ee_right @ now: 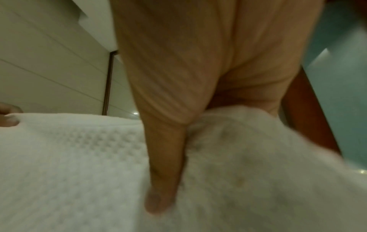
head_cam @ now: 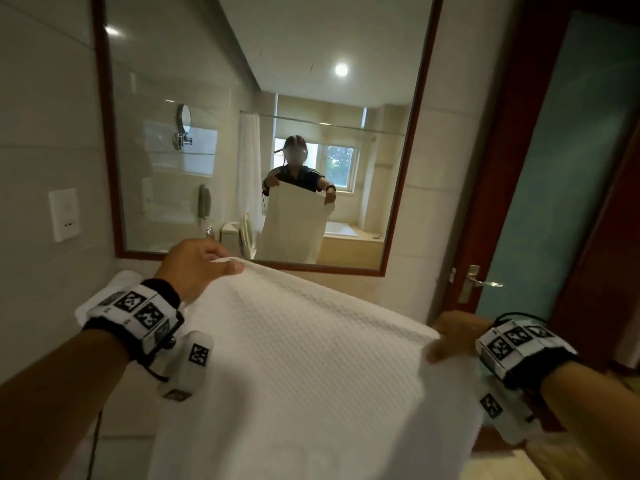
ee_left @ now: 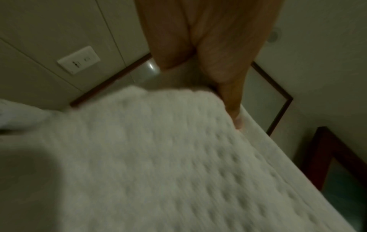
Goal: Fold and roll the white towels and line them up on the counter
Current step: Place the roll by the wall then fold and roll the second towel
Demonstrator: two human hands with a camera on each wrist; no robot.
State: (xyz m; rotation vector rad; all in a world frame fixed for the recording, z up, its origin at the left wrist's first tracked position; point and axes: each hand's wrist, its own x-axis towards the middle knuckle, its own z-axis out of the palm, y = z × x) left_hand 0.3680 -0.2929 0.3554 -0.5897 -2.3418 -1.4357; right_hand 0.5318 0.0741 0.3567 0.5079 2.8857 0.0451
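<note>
Towel [head_cam: 304, 358] hangs before mirror [head_cam: 242, 98], beside door [head_cam: 554, 168].

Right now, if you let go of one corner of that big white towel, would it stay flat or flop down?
Probably flop. The white towel hangs limp below the top edge, which the left hand and right hand pinch at its corners. Its bumpy waffle weave likely makes it easy to grip, not slippery. It bunches at the right thumb, so it seems soft.

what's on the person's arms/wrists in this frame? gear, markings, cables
Both forearms are bare; no sleeves reach them. The left wrist rig and the right wrist rig are each a black band carrying white blocks printed with black square fiducial markers. A white tagged pod hangs beneath the left one. Thin black cables loop off both.
</note>
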